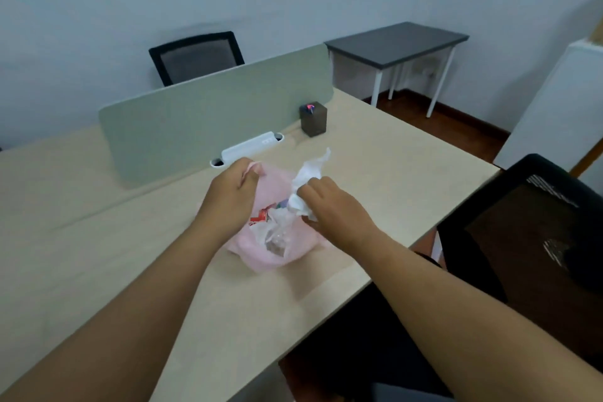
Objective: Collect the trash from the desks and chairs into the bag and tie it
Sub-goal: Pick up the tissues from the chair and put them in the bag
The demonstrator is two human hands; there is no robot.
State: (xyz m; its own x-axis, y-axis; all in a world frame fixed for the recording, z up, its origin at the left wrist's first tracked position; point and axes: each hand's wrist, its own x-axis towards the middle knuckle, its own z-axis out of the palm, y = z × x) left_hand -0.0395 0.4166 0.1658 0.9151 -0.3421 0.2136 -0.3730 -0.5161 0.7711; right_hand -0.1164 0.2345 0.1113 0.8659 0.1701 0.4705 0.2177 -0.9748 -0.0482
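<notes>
Both forearms reach up from the bottom edge toward the middle of the frame. At centre my left hand [233, 192] pinches the rim of the pink bag [274, 254], fingers curled, holding its mouth up. The bag sits on the pale desk [98, 206]. Just right of it my right hand [329, 206] grips a crumpled white tissue [306, 179] over the opening, not yet dropped in. Wrappers [270, 219] already lie inside, so I judge the collecting well along. The tying is not yet begun, as the mouth stands open. At the right edge the black chair [522, 238] shows only its back, so I cannot tell what its seat holds.
</notes>
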